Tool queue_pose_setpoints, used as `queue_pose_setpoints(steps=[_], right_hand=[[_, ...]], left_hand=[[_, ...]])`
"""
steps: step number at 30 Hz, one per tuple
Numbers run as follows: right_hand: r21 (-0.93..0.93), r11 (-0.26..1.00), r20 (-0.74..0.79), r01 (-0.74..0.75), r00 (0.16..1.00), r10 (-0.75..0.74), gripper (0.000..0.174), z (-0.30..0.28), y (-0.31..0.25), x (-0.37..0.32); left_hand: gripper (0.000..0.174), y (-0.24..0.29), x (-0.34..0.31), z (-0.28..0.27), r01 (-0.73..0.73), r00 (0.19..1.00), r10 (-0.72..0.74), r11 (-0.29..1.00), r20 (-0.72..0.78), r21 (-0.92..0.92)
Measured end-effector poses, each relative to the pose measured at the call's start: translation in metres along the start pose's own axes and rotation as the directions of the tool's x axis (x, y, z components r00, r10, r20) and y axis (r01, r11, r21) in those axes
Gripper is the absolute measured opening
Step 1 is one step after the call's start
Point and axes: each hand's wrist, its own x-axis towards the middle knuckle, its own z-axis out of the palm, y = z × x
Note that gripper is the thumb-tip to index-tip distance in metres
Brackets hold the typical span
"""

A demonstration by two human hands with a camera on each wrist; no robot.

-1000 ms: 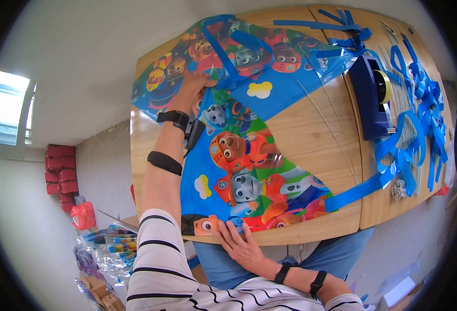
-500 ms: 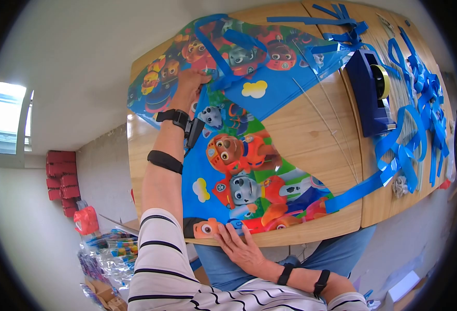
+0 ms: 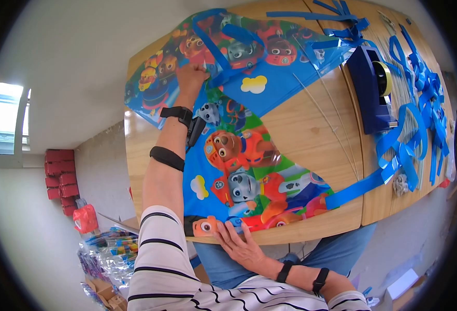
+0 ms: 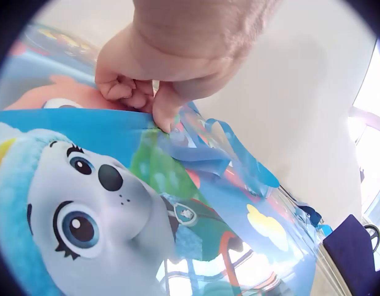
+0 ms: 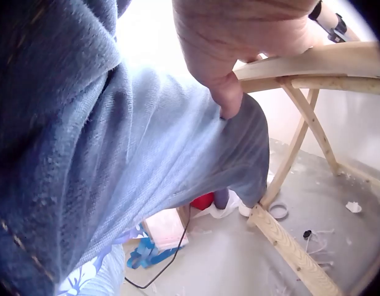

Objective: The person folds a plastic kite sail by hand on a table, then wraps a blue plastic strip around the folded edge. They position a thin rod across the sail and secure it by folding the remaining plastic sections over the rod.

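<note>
A glossy plastic kite sheet (image 3: 200, 199), printed with cartoon dogs, lies along the left of the wooden table. Its near corner reaches the table's front edge. My left hand (image 3: 191, 83) is on the far part, beside a blue ribbon (image 3: 210, 41). In the left wrist view, curled fingers and thumb pinch the sheet at a blue printed edge. My right hand (image 3: 241, 248) rests at the near corner, its straight fingers on the print. Its thumb (image 5: 228, 98) hangs below the wooden table edge (image 5: 325, 61) in the right wrist view.
Thin rods (image 3: 319, 111) lie across the sheet and bare wood. A dark blue tape dispenser (image 3: 366, 93) stands to their right. Tangled blue ribbons (image 3: 430, 98) cover the table's right side. A blue tail strip (image 3: 355, 193) runs from the sheet. Wrapped bundles (image 3: 112, 254) lie at lower left.
My left hand has shifted slightly and its knuckles now point more up the sheet, with the fingertips less visible. The right hand stays in place. The head view has drifted slightly.
</note>
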Motion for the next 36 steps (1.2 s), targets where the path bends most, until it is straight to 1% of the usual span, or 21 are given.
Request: queue_pose_setpoints(steps=[4, 7, 10, 13, 16, 19, 22, 25, 28, 30, 32, 33, 36], right_hand=[[-0.012, 1.000, -0.011, -0.001, 1.000, 0.001, 0.059, -0.001, 0.001, 0.000], [-0.018, 1.000, -0.007, 0.000, 1.000, 0.000, 0.060, -0.001, 0.000, 0.000], [-0.027, 1.000, -0.009, -0.002, 1.000, 0.002, 0.060, 0.000, -0.001, 0.000], [-0.019, 1.000, -0.015, -0.008, 1.000, 0.008, 0.061, 0.002, -0.002, -0.001], [-0.038, 0.999, -0.025, -0.003, 1.000, 0.002, 0.061, 0.003, -0.002, -0.001], [-0.048, 0.999, -0.019, 0.002, 1.000, -0.003, 0.062, 0.002, -0.002, 0.000], [-0.058, 0.998, -0.046, 0.003, 0.999, -0.006, 0.062, 0.006, -0.003, 0.001], [-0.012, 1.000, -0.051, -0.003, 0.999, 0.002, 0.063, 0.012, -0.008, -0.001], [-0.005, 1.000, -0.055, -0.002, 0.998, 0.001, 0.065, 0.019, -0.008, -0.001], [-0.033, 0.999, -0.059, 0.004, 0.998, -0.006, 0.066, 0.021, -0.008, 0.000], [-0.071, 0.997, -0.052, 0.019, 0.998, -0.023, 0.067, 0.021, -0.008, -0.001], [-0.066, 0.998, -0.075, 0.014, 0.997, -0.019, 0.068, 0.023, -0.009, 0.000], [-0.037, 0.999, -0.046, 0.016, 0.999, -0.018, 0.069, 0.026, -0.009, -0.002]], left_hand=[[0.015, 0.002, -0.006, 0.003, -0.049, 0.995, 0.059, 0.992, -0.081, 0.115], [0.013, -0.001, -0.007, 0.004, -0.080, 0.991, 0.091, 0.991, -0.097, 0.107], [0.012, 0.001, -0.008, 0.006, -0.056, 0.988, 0.071, 0.993, -0.139, 0.108], [0.012, 0.003, -0.007, 0.006, -0.014, 0.991, 0.027, 0.996, -0.130, 0.093], [0.014, 0.006, -0.008, -0.002, -0.019, 0.990, 0.043, 0.986, -0.137, 0.167], [0.014, 0.010, -0.025, -0.018, -0.156, 0.953, 0.203, 0.965, -0.224, 0.212], [0.014, 0.031, -0.097, -0.062, -0.168, 0.985, 0.163, 0.983, -0.057, -0.080], [0.016, 0.025, -0.202, -0.109, -0.303, 0.950, 0.307, 0.950, -0.047, 0.080], [0.029, -0.022, -0.319, -0.134, -0.407, 0.897, 0.439, 0.866, -0.051, 0.291], [0.048, -0.047, -0.394, -0.133, -0.377, 0.916, 0.399, 0.828, 0.036, 0.416], [0.054, -0.052, -0.451, -0.121, -0.322, 0.941, 0.334, 0.842, 0.051, 0.432], [0.058, -0.051, -0.466, -0.113, -0.297, 0.951, 0.304, 0.849, 0.055, 0.438], [0.066, -0.054, -0.484, -0.097, -0.288, 0.952, 0.303, 0.857, 0.034, 0.427]])
